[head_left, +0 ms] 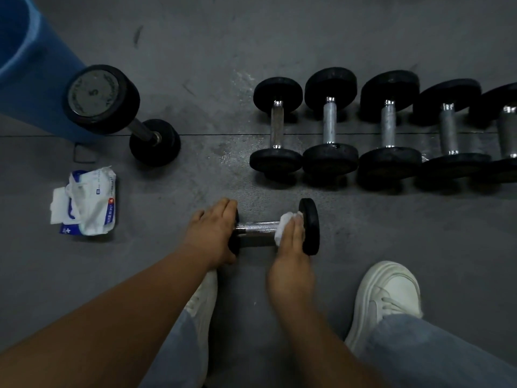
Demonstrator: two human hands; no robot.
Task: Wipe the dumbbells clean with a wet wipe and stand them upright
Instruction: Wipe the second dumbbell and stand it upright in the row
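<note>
Dumbbell (310, 225) flat on the floor (195, 177): your left hand (212, 231) curls over its left head, your right hand (291, 242) wraps a wet wipe (285, 222) round the handle (256, 228).

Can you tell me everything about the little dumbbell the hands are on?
The dumbbell is small, with a shiny, bumpy silver metal handle and two round black heads that look rubbery. It lies on its side on the grey floor, handle running left to right, just beyond the white shoes. The left hand grips its left head and hides most of it. The right hand holds a white wipe round the handle, next to the right head.
</note>
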